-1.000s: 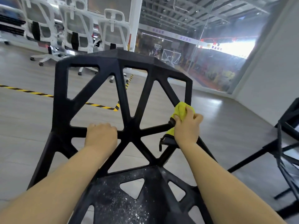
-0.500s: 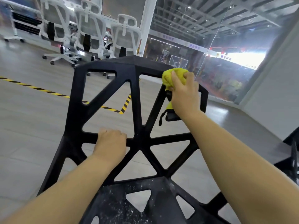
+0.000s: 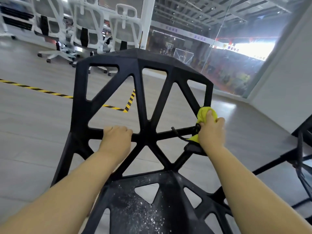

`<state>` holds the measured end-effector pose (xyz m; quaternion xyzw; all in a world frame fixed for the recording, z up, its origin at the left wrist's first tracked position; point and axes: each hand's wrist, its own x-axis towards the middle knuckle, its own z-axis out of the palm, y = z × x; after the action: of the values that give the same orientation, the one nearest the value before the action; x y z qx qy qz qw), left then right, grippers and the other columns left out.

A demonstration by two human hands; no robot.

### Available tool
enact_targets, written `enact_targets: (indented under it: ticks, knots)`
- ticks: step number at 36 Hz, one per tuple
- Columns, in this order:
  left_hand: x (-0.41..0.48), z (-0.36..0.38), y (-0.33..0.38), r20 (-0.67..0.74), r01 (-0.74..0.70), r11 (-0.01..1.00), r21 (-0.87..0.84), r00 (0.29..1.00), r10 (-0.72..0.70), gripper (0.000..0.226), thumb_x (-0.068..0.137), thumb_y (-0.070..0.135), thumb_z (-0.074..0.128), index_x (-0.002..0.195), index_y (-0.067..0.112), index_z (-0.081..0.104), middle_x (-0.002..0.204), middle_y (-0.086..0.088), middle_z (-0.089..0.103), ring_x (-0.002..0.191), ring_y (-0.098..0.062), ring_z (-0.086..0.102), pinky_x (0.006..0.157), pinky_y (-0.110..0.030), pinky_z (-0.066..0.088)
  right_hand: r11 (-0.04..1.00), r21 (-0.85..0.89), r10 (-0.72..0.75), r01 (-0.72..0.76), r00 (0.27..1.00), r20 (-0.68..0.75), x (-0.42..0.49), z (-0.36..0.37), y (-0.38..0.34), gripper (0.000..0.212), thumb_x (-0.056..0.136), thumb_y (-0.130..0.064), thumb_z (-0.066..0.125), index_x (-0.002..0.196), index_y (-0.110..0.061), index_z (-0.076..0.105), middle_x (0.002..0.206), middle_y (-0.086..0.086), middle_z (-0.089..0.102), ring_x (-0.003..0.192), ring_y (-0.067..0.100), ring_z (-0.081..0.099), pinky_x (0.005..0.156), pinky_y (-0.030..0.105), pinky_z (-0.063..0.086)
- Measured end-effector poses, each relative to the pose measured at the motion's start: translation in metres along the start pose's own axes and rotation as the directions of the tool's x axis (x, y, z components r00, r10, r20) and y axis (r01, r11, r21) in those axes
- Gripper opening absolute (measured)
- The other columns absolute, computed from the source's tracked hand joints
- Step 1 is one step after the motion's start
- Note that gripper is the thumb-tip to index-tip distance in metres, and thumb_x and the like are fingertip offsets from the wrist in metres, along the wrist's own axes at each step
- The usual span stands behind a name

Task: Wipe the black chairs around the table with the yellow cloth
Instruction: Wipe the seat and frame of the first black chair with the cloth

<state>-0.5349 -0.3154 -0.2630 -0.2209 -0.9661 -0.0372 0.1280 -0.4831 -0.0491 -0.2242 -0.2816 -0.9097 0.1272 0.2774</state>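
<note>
head view: black chair (image 3: 135, 56) stands on the grey floor (image 3: 33, 132), backrest facing away from the person, seat (image 3: 170, 188) nearest the camera at bottom centre. backrest is an open lattice of struts w/ triangular gaps; floor shows thru them. seat is dusted w/ white specks (image 3: 143, 215), thickest towards its front edge.

left hand (image 3: 116, 137) grips the horizontal bar (image 3: 168, 132) of the backrest, left of the hub where the struts meet; fingers curl over the top of the bar, forearm runs in from the bottom left corner.

right hand (image 3: 211, 132) is clamped on the yellow cloth (image 3: 203, 114), which is bunched up and pressed against the right edge of the backrest, at the spot where a diagonal strut joins the right upright. most of the cloth sticks out above the knuckles, a small bit shows below the hand beside the bar. thumb lies on top of the cloth. a thin black cord (image 3: 177, 133) loops off the bar just left of that hand; can't tell what it belongs to. the 2 hands are well apart, one each side of the hub.

bg: yellow-black tape (image 3: 50, 93) runs across the floor behind the chair and turns a corner. white office chairs (image 3: 125, 29) stand in a row at top left. glass wall (image 3: 219, 65) at top right, white wall (image 3: 287, 81) beside it. second black frame (image 3: 302, 154) of similar struts is cut off at the right edge.
</note>
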Motion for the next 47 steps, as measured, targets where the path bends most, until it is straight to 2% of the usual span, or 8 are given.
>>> enact_targets:
  ticks: [5,9,13,16,25,30,38,47]
  knots:
    - [-0.008,-0.011,-0.001,0.065,-0.045,0.999,-0.002,0.997,0.045,0.041,0.082,-0.002,0.037,0.116,0.018,0.047,0.097,0.005,0.044,0.098,-0.02,0.047,0.077,-0.03,0.021,0.995,-0.076,0.064,-0.057,0.994,0.088,-0.028,0.004,0.017,0.043,0.095,-0.022,0.041,0.138,-0.019,0.039,0.133,0.017,0.034,0.112,0.033,0.043,0.086,0.041,0.039]
    - [-0.021,-0.02,-0.007,0.191,-0.105,0.992,0.064,0.977,0.091,0.045,0.089,0.005,0.04,0.133,0.014,0.037,0.134,0.0,0.04,0.124,-0.022,0.035,0.107,-0.039,0.017,0.993,-0.116,-0.003,0.025,0.982,0.187,-0.044,-0.011,0.006,0.038,0.092,-0.015,0.052,0.13,-0.015,0.046,0.125,0.019,0.033,0.096,0.034,0.046,0.081,0.038,0.042]
    - [-0.046,-0.036,-0.016,0.314,-0.15,0.986,0.074,0.942,0.12,0.036,0.097,0.016,0.043,0.133,0.011,0.044,0.148,-0.009,0.032,0.138,-0.025,0.023,0.113,-0.041,0.017,0.996,0.057,-0.087,0.076,0.969,0.233,-0.074,-0.02,-0.014,0.045,0.096,-0.023,0.051,0.14,-0.019,0.041,0.13,0.014,0.034,0.1,0.033,0.049,0.082,0.033,0.038]
    - [-0.077,-0.045,-0.032,0.309,-0.051,0.988,-0.143,0.946,0.093,0.031,0.097,0.014,0.047,0.128,0.007,0.049,0.134,-0.009,0.05,0.123,-0.023,0.047,0.1,-0.037,0.041,0.97,0.211,-0.171,0.119,0.954,0.245,-0.101,-0.019,-0.034,0.045,0.094,-0.021,0.055,0.138,-0.019,0.045,0.126,0.008,0.038,0.101,0.026,0.048,0.082,0.028,0.034]
    - [-0.154,-0.056,-0.083,-0.047,0.003,0.945,-0.326,0.999,-0.02,0.051,0.092,0.019,0.058,0.14,0.014,0.041,0.138,0.002,0.041,0.128,-0.016,0.035,0.106,-0.021,0.024,0.819,0.487,-0.466,0.304,0.847,0.254,-0.17,0.001,-0.108,0.046,0.091,-0.016,0.06,0.136,-0.021,0.049,0.122,0.001,0.043,0.109,0.018,0.047,0.09,0.02,0.033]
    - [-0.179,-0.058,-0.088,-0.024,0.141,0.813,-0.565,0.982,-0.187,0.029,0.089,0.018,0.062,0.118,0.012,0.059,0.096,0.005,0.054,0.082,-0.007,0.054,0.073,-0.016,0.041,0.813,0.499,-0.469,0.301,0.845,0.255,-0.177,0.015,-0.149,0.047,0.091,-0.02,0.061,0.136,-0.021,0.049,0.122,0.004,0.044,0.109,0.026,0.049,0.099,0.038,0.038]
    - [-0.186,-0.058,-0.091,0.027,0.178,0.752,-0.635,0.978,-0.208,0.032,0.09,0.016,0.061,0.122,0.012,0.061,0.111,-0.002,0.065,0.099,-0.013,0.063,0.087,-0.023,0.047,0.875,0.434,-0.396,0.216,0.834,0.384,-0.172,0.029,-0.202,0.05,0.097,-0.028,0.051,0.144,-0.022,0.036,0.139,0.009,0.032,0.12,0.032,0.043,0.103,0.039,0.034]
    - [-0.196,-0.06,-0.107,0.128,0.185,0.646,-0.74,0.983,-0.134,0.039,0.089,0.005,0.053,0.121,0.025,0.063,0.112,0.014,0.067,0.086,0.003,0.063,0.077,-0.007,0.043,0.69,0.556,-0.691,0.463,0.65,0.317,-0.201,0.02,-0.201,0.046,0.095,-0.019,0.054,0.14,-0.02,0.043,0.129,0.006,0.039,0.113,0.024,0.045,0.098,0.025,0.034]
